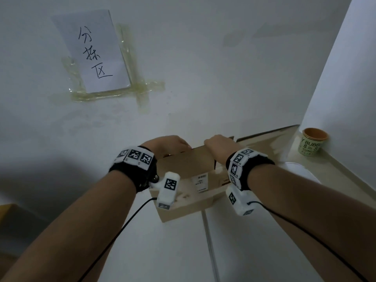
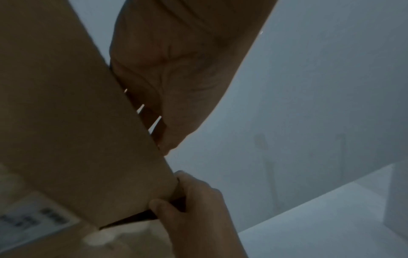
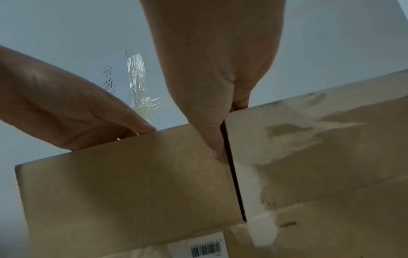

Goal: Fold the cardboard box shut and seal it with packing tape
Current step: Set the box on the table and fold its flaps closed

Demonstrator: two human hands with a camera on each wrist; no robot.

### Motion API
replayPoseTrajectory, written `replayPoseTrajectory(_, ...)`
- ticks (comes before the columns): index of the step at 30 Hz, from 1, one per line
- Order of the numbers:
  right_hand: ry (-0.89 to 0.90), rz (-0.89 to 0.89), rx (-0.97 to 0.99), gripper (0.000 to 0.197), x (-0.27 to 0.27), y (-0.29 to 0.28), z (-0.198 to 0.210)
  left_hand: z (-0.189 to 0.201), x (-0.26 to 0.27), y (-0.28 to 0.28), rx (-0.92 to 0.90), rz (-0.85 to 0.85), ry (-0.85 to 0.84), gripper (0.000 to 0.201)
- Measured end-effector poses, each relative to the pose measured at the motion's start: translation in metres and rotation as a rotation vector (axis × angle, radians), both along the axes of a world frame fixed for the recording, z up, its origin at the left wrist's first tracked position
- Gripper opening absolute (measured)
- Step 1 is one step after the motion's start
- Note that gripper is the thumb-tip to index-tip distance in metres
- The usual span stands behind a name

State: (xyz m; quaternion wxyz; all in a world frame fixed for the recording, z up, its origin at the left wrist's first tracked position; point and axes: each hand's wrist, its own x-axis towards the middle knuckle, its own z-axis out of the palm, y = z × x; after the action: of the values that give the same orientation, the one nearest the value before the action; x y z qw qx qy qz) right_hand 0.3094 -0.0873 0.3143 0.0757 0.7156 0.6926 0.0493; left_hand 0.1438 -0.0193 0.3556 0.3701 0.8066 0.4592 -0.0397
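Observation:
A brown cardboard box [image 1: 183, 202] with a white barcode label sits on the white surface in front of me. Its near flap [image 3: 132, 183] stands upright. My left hand [image 1: 166, 143] grips the flap's top edge at the left, fingers hooked over it and hidden behind the cardboard [image 2: 66, 122]. My right hand [image 1: 219, 141] pinches the same flap at its right corner, thumb [image 3: 215, 150] on the near face beside the slit, fingers behind. The side flap [image 3: 320, 148] to the right also stands up, its face scuffed pale. No packing tape shows in any view.
A green paper cup [image 1: 313, 144] stands on a beige ledge [image 1: 341, 180] at the right. A white rounded object [image 1: 301, 171] lies behind my right wrist. A handwritten paper sign [image 1: 95, 51] is taped to the wall. Something brown [image 1: 8, 212] sits at the left edge.

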Motion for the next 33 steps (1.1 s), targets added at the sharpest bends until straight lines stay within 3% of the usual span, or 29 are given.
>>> replayPoseTrajectory(2,0.007,0.005,0.035,0.016,0.004,-0.004,-0.002,-0.004,0.01,0.002,-0.002,-0.018,0.081,0.049)
replayPoseTrajectory(6,0.027,0.027,0.081,0.025,0.011,-0.012,-0.004,-0.001,0.011,0.011,-0.198,-0.03,0.072,0.058)
replayPoseTrajectory(10,0.049,0.054,0.097,0.026,0.012,-0.015,-0.007,0.0,0.012,0.013,-0.242,-0.134,0.07,0.05)
replayPoseTrajectory(15,0.072,0.028,0.141,0.031,0.012,-0.019,-0.007,0.002,0.018,0.011,0.093,-0.286,0.132,0.046)
replayPoseTrajectory(19,0.115,0.043,0.168,0.034,0.014,-0.022,-0.009,0.004,0.022,0.01,0.175,-0.311,0.164,0.043)
replayPoseTrajectory(25,0.229,0.096,0.196,0.065,0.014,-0.025,-0.016,-0.011,0.039,0.008,0.462,-0.272,0.275,0.034)
replayPoseTrajectory(28,0.134,0.123,0.186,0.042,0.017,-0.032,-0.024,-0.021,0.037,0.016,0.526,-0.232,0.26,0.031)
replayPoseTrajectory(33,0.263,0.09,0.123,0.017,0.019,-0.043,-0.016,-0.023,0.037,0.017,0.593,-0.223,0.254,0.026)
